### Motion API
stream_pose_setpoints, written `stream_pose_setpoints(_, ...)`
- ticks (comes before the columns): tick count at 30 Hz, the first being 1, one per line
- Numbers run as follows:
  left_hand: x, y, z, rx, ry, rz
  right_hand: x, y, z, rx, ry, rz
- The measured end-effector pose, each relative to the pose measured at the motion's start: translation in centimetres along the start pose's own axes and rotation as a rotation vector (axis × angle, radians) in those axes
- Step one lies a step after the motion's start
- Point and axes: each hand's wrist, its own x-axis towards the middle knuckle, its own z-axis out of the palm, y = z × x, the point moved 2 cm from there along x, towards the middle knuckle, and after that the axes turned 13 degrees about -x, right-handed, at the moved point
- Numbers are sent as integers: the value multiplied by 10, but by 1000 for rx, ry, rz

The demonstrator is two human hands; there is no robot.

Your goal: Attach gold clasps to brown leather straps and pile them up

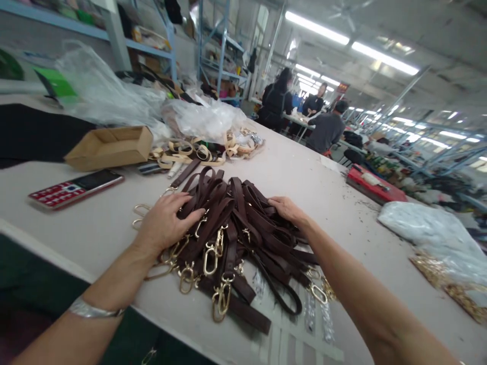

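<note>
A heap of dark brown leather straps (232, 218) lies on the pale table (304, 177), with gold-coloured clasps (211, 258) hanging out along its near and left sides. My left hand (165, 220) rests on the heap's left side, fingers apart, thumb reaching over the straps. On the far right side, my right hand (287, 208) touches the straps with its fingertips; most of its fingers are hidden behind the wrist and the heap. Clear tape strips and small plastic-wrapped pieces (310, 312) show under the near right edge.
Left of the heap lie a red keypad phone (76, 188) and an open cardboard box (110, 147). Behind are beige straps (182, 152) and plastic bags (205, 116). To the right are a red tray (375, 185), a white bag (433, 228) and gold hardware (429, 268). Several people work farther off.
</note>
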Motion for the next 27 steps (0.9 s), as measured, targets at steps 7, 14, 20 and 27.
stream_pose_setpoints(7,-6,18,-10,17,25,-36,-35,-29,13,104,101,-17)
stream_pose_setpoints(14,30,5,-34,231,77,-222,-42,-34,29,82,179,-128)
stream_pose_setpoints(20,83,0,-22,339,-137,-470,-70,-56,34,43,230,-131)
stream_pose_setpoints(27,119,-6,-4,240,-244,-581,-77,-80,37,-67,307,-101)
